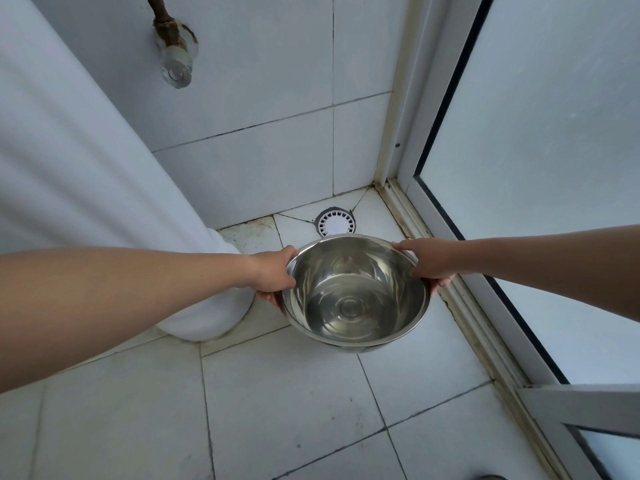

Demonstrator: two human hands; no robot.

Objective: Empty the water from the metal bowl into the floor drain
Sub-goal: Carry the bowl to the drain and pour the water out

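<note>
While the bowl is level: the pour has not begun, judging by the water that lies flat in the bottom.
Floor: pale tiles (pixel 298 403) fill the near ground, and the bowl hangs in the air above them, touching nothing but the hands.
Bowl: the metal bowl (pixel 356 296) sits upright between both arms, roughly a third full, its far rim just short of the drain as the camera sees it.
Left hand: the left hand (pixel 273 275) is closed on the left rim, thumb over the lip and fingers curled beneath the wall.
Right hand: the right hand (pixel 431 263) clamps the opposite rim the same way, thumb on top, fingertips showing under the edge.
Pedestal: a white pedestal (pixel 211 306) stands just beside the left hand, so that elbow has little room to swing.
Door track: the frame (pixel 485 327) runs close along the right, near that wrist.
Drain: the round white drain (pixel 336 222) lies in the far corner where wall and track meet.
Step in hand: carry the bowl a little farther and lower, then tip the far rim down.
How to do it well: both grips should probably hold firm and rotate together, so the stream leaves one point of the lip.
Risk: a fast tilt from this height would likely splash the tiles and track; a slow, low pour seems safer.
</note>
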